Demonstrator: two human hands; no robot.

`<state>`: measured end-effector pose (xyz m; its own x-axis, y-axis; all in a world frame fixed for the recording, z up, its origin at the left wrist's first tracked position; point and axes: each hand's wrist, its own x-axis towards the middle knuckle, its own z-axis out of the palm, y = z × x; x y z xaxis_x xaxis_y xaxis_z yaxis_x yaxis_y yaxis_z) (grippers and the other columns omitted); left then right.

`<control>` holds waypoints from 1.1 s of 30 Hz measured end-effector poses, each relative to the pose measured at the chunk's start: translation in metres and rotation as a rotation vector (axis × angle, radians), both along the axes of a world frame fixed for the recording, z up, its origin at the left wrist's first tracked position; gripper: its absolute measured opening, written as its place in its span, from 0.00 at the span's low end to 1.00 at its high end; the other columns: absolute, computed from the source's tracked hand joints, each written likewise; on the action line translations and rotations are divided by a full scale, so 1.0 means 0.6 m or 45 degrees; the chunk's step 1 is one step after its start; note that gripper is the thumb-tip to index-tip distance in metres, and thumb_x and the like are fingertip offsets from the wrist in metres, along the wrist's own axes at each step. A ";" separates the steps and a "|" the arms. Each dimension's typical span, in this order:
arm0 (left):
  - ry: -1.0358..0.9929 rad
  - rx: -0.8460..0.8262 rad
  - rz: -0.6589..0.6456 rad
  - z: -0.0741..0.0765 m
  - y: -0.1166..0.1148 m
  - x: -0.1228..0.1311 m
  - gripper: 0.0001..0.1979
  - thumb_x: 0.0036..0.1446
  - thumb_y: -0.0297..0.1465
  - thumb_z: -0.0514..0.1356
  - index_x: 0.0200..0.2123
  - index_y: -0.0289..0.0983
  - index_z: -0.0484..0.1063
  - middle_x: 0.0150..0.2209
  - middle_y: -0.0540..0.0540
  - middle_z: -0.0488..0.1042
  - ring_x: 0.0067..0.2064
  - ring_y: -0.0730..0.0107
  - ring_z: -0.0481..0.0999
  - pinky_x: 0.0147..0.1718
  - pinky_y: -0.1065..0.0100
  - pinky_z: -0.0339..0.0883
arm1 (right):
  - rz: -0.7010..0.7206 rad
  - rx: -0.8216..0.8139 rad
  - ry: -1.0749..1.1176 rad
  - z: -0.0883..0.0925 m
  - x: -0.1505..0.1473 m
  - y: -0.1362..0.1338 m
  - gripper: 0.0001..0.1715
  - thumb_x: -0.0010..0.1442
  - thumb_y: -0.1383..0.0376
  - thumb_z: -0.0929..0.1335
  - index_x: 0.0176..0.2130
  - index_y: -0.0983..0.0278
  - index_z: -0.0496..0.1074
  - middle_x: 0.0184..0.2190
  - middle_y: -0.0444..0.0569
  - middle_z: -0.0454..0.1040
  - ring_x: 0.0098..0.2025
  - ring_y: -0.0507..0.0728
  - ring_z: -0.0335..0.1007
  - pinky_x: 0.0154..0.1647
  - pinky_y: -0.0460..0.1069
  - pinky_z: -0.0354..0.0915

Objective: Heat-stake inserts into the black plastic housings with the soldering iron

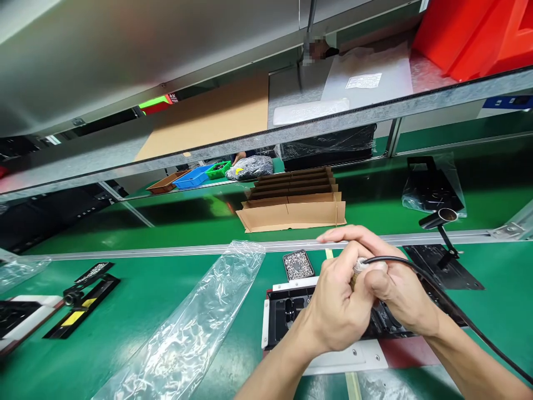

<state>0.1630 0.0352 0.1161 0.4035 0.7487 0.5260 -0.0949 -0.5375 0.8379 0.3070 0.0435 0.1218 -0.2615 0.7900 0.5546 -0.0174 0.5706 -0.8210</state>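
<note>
An assembly workshop, of the factory kind, is being indicated by the green workbench (152,289), above which a metal shelf (316,125) is being carried. Loose small parts (297,264) are being kept in a shallow tray (301,277) beside a white-edged fixture (265,325), in which a black housing (277,319) is being held, while slotted cardboard dividers (291,214) and coloured plastic bins (192,178) are being kept farther back. The place is being shared (a co-worker's hand (239,157) is being glimpsed behind a bagged bundle (255,166)).

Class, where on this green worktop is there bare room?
Green worktop lies bare between the yellow-labelled black bracket and clear plastic bag; another patch, between the flat black plate and black cable. Crowded: the white-edged black fixture under the left hand and right hand.
</note>
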 end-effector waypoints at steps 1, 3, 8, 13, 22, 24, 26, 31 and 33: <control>-0.023 -0.004 0.005 -0.003 0.001 0.001 0.18 0.79 0.42 0.57 0.36 0.39 0.63 0.29 0.52 0.68 0.29 0.71 0.66 0.31 0.66 0.59 | 0.026 -0.015 -0.041 0.007 0.000 0.000 0.34 0.71 0.33 0.68 0.55 0.55 0.81 0.54 0.49 0.83 0.49 0.59 0.83 0.48 0.49 0.77; -0.069 -0.043 0.010 -0.010 0.003 0.006 0.17 0.79 0.41 0.58 0.37 0.38 0.66 0.31 0.50 0.71 0.30 0.71 0.68 0.31 0.67 0.60 | 0.050 -0.052 -0.112 0.018 0.002 -0.001 0.27 0.74 0.39 0.68 0.51 0.56 0.83 0.50 0.48 0.86 0.49 0.58 0.84 0.50 0.48 0.77; -0.198 -0.036 0.029 -0.022 0.008 0.024 0.17 0.78 0.39 0.59 0.35 0.38 0.67 0.32 0.50 0.69 0.34 0.69 0.69 0.34 0.66 0.65 | 0.074 -0.116 -0.110 0.031 0.005 0.001 0.16 0.74 0.50 0.71 0.44 0.57 0.82 0.49 0.47 0.87 0.50 0.58 0.85 0.49 0.48 0.77; -0.234 0.119 0.111 -0.025 0.009 0.031 0.14 0.74 0.33 0.62 0.33 0.38 0.66 0.31 0.51 0.67 0.33 0.71 0.67 0.34 0.67 0.65 | 0.178 -0.097 -0.111 0.040 0.005 0.001 0.18 0.72 0.48 0.73 0.41 0.59 0.82 0.49 0.48 0.87 0.47 0.57 0.84 0.48 0.47 0.77; -0.247 0.074 0.175 -0.029 0.015 0.022 0.21 0.72 0.42 0.68 0.31 0.38 0.66 0.27 0.52 0.67 0.27 0.73 0.67 0.27 0.70 0.65 | 0.274 -0.132 -0.034 0.035 -0.013 0.008 0.32 0.62 0.34 0.76 0.43 0.59 0.81 0.43 0.51 0.86 0.46 0.61 0.84 0.46 0.52 0.78; -0.246 0.023 0.205 -0.033 0.017 0.025 0.18 0.72 0.37 0.65 0.30 0.38 0.65 0.27 0.53 0.67 0.27 0.74 0.66 0.26 0.71 0.64 | 0.261 -0.135 -0.017 0.033 -0.017 0.008 0.28 0.59 0.39 0.80 0.43 0.58 0.81 0.43 0.50 0.86 0.46 0.62 0.85 0.46 0.53 0.79; -0.217 -0.010 0.239 -0.037 0.018 0.028 0.16 0.72 0.34 0.63 0.31 0.38 0.65 0.27 0.53 0.66 0.27 0.73 0.65 0.26 0.70 0.62 | 0.231 -0.149 -0.008 0.031 -0.021 0.008 0.21 0.58 0.48 0.82 0.42 0.58 0.80 0.42 0.50 0.87 0.47 0.62 0.86 0.47 0.53 0.80; -0.084 -0.023 0.259 -0.043 0.019 0.028 0.17 0.74 0.37 0.60 0.30 0.39 0.65 0.28 0.51 0.65 0.29 0.70 0.66 0.28 0.67 0.60 | 0.102 -0.099 -0.008 0.022 -0.026 0.005 0.03 0.63 0.66 0.76 0.40 0.58 0.81 0.41 0.49 0.87 0.45 0.60 0.87 0.47 0.53 0.82; -0.058 -0.010 0.248 -0.043 0.019 0.027 0.19 0.75 0.39 0.58 0.30 0.39 0.66 0.27 0.50 0.66 0.29 0.68 0.67 0.28 0.66 0.62 | 0.095 -0.090 0.008 0.021 -0.028 0.003 0.03 0.62 0.66 0.76 0.39 0.59 0.81 0.40 0.50 0.87 0.44 0.61 0.87 0.47 0.54 0.82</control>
